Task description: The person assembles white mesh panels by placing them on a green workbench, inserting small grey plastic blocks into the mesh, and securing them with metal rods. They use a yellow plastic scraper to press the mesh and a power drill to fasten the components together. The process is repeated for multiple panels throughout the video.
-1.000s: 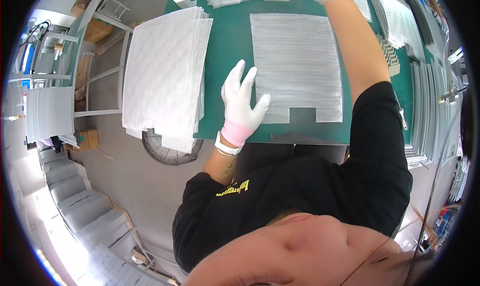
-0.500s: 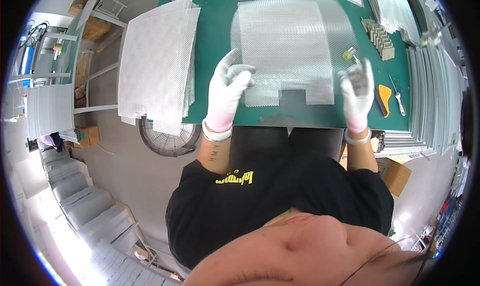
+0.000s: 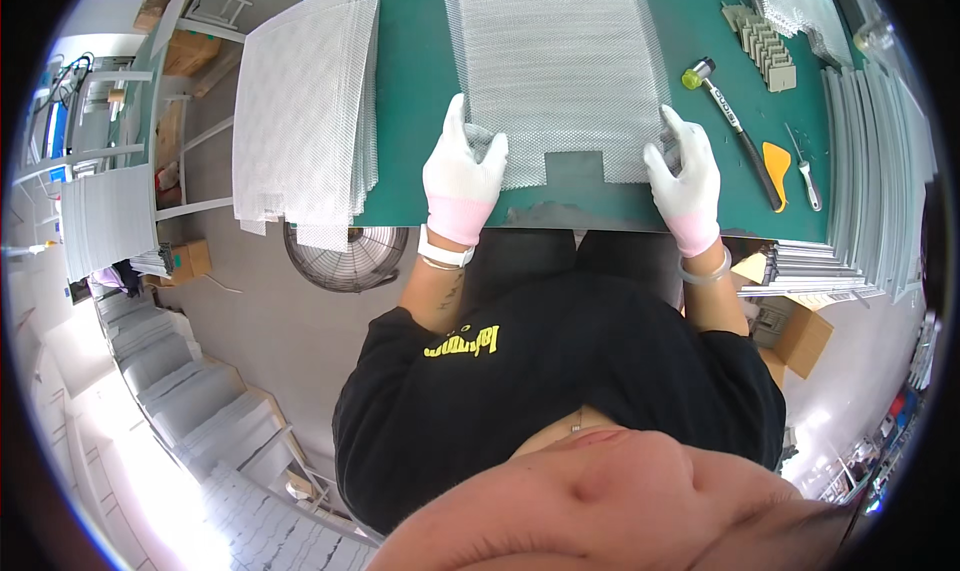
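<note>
A silvery wire mesh sheet (image 3: 560,81) with a notch in its near edge lies over another on the green table. Beside its near left corner is my left hand (image 3: 465,176), in a white glove with a pink cuff. That hand is open, thumb and index finger apart, its fingers at the mesh edge. My right hand (image 3: 687,183), gloved alike, stands open at the near right corner with its fingers also against the edge. The curled fingers of both hands are partly hidden, and I see no firm grip on the mesh.
On the left a stack of mesh sheets (image 3: 300,111) overhangs the table (image 3: 410,151). To the right lie a mallet (image 3: 735,121), a yellow scraper (image 3: 776,166), a screwdriver (image 3: 808,183) and a row of beige pieces (image 3: 765,51). A fan (image 3: 345,261) stands below.
The upper mesh sheet, blurred in motion before, now lies over the lower one. My right hand has come inward to its edge. The mallet, partly covered before, is now fully visible.
</note>
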{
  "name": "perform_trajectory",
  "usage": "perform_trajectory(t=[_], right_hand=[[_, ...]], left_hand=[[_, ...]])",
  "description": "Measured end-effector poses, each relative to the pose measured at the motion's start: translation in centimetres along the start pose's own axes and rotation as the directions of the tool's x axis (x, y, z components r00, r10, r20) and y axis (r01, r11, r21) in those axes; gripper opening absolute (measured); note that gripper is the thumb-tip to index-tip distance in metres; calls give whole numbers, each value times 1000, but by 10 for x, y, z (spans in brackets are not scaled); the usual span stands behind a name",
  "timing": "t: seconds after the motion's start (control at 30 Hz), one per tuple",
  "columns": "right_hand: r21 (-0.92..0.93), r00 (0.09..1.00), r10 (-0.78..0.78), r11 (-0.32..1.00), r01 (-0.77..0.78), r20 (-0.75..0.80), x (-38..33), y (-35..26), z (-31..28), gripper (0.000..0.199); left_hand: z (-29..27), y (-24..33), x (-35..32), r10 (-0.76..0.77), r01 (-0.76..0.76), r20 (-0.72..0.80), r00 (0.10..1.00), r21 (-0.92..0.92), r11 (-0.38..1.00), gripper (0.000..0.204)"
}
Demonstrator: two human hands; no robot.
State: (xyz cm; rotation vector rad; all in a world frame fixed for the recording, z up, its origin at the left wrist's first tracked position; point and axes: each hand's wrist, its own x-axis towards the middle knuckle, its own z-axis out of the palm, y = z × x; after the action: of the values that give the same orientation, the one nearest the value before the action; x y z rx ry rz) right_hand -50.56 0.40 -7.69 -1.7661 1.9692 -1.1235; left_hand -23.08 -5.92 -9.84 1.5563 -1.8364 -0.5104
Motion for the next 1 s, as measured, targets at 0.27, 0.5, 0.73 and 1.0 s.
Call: perform_trajectory(t=[0.27,0.5,0.73,1.0], right_hand=[[-282,996,21,959,4,88,-6,17,19,52],[-264,994,33,964,-4,104,-1,15,15,52],[-402,966,88,915,18,244,8,11,-1,44],[-602,931,99,738,-305,-351,208,88,-86,54]], left_hand=[[13,-8,3,-45,34,65,997,158,987,74],[12,-9,4,-69,54,79,995,174,983,74],[5,-7,13,-80,52,87,993,281,958,82],[-5,-20,45,263,-368,311,913,350,862,63]])
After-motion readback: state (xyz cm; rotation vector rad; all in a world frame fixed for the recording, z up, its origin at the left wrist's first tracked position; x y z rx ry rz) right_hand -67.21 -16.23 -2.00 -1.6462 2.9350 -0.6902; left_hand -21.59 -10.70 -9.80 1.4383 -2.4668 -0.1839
